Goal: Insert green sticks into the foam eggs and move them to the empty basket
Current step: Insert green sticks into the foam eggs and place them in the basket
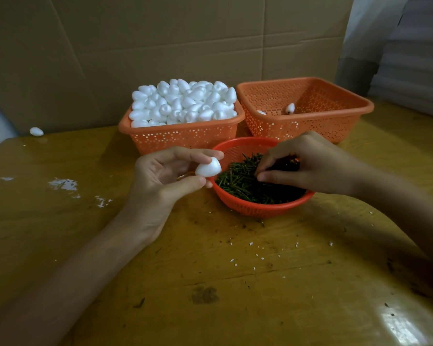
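My left hand point(164, 176) pinches one white foam egg point(208, 169) between thumb and fingers, just left of a round orange bowl point(260, 208) filled with green sticks point(245, 182). My right hand point(303, 163) reaches into that bowl with its fingertips down among the sticks; whether it grips one is hidden. Behind stands a square orange basket point(185, 138) heaped with foam eggs point(183, 102). To its right a second orange basket point(335, 121) holds two eggs point(290, 108), otherwise bare.
A stray foam egg point(36, 131) lies at the table's far left edge. White foam crumbs point(65, 184) and dark stick bits speckle the wooden table point(210, 283). A cardboard wall point(160, 41) stands right behind the baskets.
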